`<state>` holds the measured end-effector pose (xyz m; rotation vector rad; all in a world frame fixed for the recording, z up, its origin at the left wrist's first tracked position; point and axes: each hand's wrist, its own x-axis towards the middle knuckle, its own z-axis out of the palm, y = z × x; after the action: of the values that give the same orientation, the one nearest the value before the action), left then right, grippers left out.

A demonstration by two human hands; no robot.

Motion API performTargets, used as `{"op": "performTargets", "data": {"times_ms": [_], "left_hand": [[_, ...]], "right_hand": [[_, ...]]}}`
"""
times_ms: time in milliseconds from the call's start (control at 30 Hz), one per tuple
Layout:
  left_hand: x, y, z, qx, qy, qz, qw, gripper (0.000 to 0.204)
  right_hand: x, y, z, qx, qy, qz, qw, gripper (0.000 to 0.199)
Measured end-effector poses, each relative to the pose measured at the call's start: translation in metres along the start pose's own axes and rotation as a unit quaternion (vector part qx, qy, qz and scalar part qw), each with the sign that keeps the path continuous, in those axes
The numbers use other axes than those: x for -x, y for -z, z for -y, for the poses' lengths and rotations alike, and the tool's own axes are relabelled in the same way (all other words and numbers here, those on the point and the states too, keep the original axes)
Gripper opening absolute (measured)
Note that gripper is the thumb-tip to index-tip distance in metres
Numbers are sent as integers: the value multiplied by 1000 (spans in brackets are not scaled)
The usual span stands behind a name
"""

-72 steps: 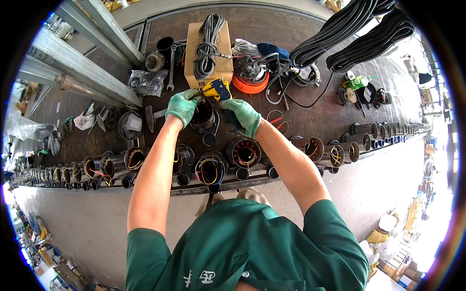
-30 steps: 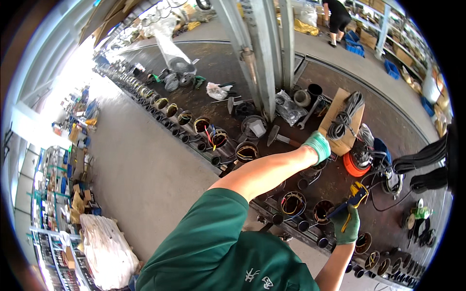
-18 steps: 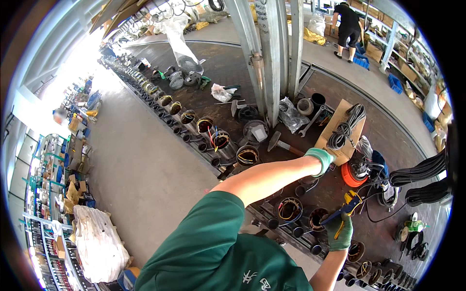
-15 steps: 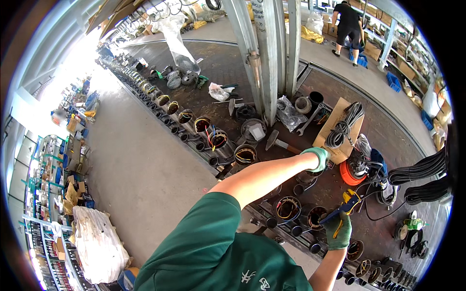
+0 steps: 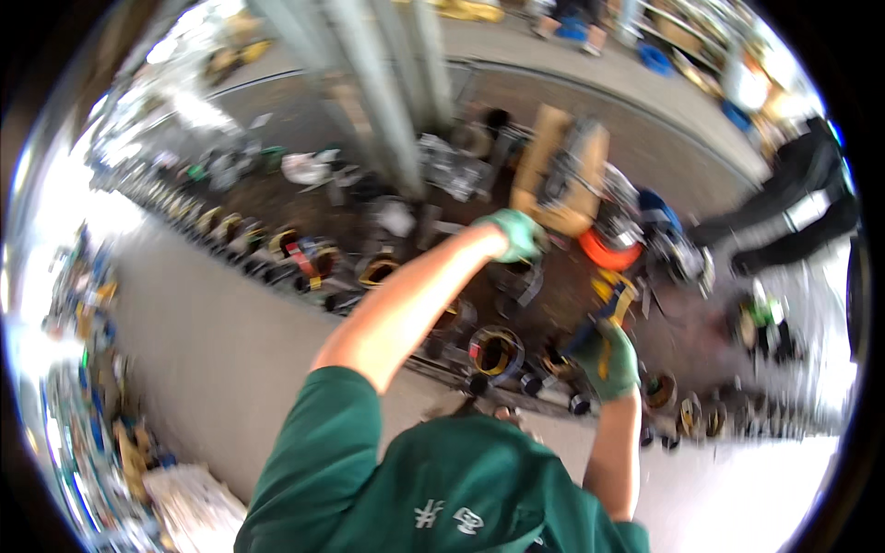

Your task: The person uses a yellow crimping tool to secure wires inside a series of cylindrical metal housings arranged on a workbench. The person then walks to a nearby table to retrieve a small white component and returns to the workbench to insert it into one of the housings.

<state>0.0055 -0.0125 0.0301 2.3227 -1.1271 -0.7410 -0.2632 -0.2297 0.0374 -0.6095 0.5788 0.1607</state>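
My left hand (image 5: pixel 513 236), in a green work glove, reaches over the dark workbench beside the open cardboard box (image 5: pixel 533 175). Its fingers look curled, but whatever they hold is hidden and blurred. In my right hand (image 5: pixel 611 364), also gloved, is a blue and yellow wire stripper (image 5: pixel 616 288), its jaw end pointing away from me. Just left of that hand stands a round metal motor housing (image 5: pixel 495 356) with wires inside its rim. Another motor housing (image 5: pixel 376 269) sits farther left in the row.
An orange ring-shaped part (image 5: pixel 608 251) lies right of the box. Grey steel posts (image 5: pixel 383 101) rise from the bench. Black cable bundles (image 5: pixel 784 198) hang at the right. A person's legs (image 5: pixel 595 37) show at the far side.
The whole view has swung and blurred, so the bench things appear farther left and higher. My right hand still grips the wire stripper; my left hand stays near the box.
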Motion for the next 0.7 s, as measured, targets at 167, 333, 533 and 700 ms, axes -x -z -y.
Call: {"op": "performTargets", "data": {"times_ms": [167, 333, 533, 700], "left_hand": [[7, -7, -6, 316, 115, -45, 940, 23], [-4, -28, 12, 364, 90, -111, 920, 18], [-4, -30, 8, 296, 94, -145, 939, 20], [2, -26, 0, 328, 113, -137, 928, 24]], "right_hand": [[-16, -25, 5, 44, -5, 17, 999, 21], [-36, -53, 4, 73, -46, 16, 996, 20], [-68, -63, -5, 59, -53, 42, 996, 21], [-82, -59, -7, 78, -77, 68, 992, 26]]}}
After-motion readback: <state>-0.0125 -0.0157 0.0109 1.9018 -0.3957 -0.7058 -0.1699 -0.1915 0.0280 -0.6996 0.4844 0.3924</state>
